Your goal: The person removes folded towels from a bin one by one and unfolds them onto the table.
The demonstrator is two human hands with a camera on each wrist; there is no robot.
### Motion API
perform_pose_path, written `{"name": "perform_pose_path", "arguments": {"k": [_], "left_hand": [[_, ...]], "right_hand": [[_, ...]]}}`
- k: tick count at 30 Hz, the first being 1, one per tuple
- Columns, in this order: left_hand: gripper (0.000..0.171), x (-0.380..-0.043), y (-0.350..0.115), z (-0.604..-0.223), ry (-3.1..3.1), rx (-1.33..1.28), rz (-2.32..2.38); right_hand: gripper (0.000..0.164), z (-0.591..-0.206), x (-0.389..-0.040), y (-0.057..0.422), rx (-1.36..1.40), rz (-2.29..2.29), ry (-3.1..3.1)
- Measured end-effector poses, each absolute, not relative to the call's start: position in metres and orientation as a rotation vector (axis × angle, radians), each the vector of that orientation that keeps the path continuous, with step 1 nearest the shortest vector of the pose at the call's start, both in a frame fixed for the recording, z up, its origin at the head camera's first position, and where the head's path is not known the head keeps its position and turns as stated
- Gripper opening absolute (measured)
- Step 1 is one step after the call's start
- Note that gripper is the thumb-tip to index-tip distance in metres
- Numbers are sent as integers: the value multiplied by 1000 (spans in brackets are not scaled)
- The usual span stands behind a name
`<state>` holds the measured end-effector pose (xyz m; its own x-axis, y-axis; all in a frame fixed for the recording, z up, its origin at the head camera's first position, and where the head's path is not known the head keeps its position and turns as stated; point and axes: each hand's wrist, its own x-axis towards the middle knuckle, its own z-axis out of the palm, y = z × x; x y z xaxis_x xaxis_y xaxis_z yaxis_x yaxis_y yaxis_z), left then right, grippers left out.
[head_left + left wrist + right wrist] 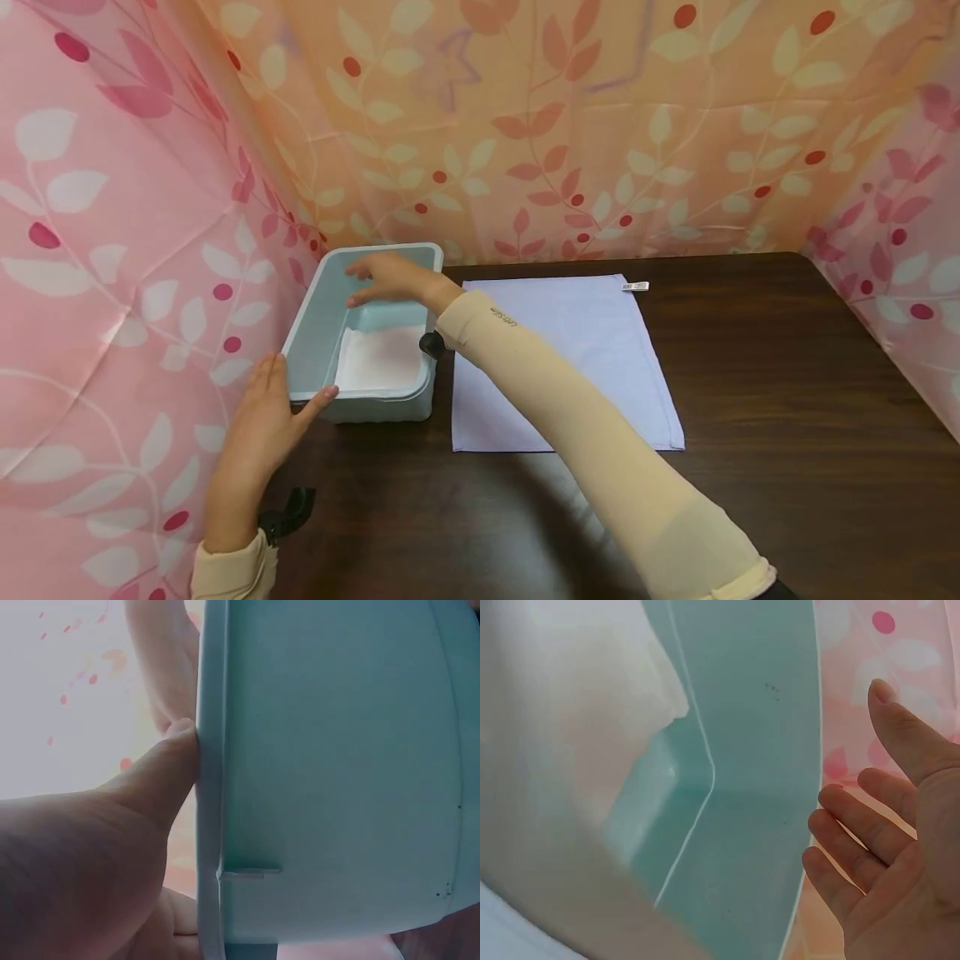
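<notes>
A pale blue-green plastic tub [393,407] stands on the left of the table, and a white folded cloth [381,358] lies on its bottom. At the tub's front left corner, my left hand [258,425] rests with the thumb on the front rim and the fingers along the left side. In the left wrist view the thumb [161,776] touches the rim edge. Over the back part of the tub hovers my right hand [393,279], its fingers spread and loosely bent, with nothing in them. The right wrist view shows this palm [900,877] bare beside the tub wall [757,742].
A lavender cloth [570,333] lies flat to the right of the tub, with a white tag [635,287] at its far corner. The dark wooden table [787,400] extends right. Patterned curtains [570,125] hang behind and at both sides. My right arm crosses the lavender cloth.
</notes>
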<state>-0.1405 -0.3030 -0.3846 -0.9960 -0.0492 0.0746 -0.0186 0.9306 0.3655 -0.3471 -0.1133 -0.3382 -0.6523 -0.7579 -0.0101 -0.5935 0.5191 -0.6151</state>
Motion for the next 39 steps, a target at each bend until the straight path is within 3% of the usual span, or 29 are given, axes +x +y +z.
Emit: {"name": "perform_pose_path", "arguments": {"k": [24, 31, 39], "left_hand": [[104, -134, -288, -374, -3033, 56, -540], [103, -126, -286, -376, -3040, 43, -524], [101, -122, -287, -373, -3025, 49, -520]], "right_hand": [[63, -366, -334, -145, -815, -1047, 2482], [60, -391, -326, -142, -698, -994, 2475], [61, -390, -325, -145, -711, -894, 2489]]}}
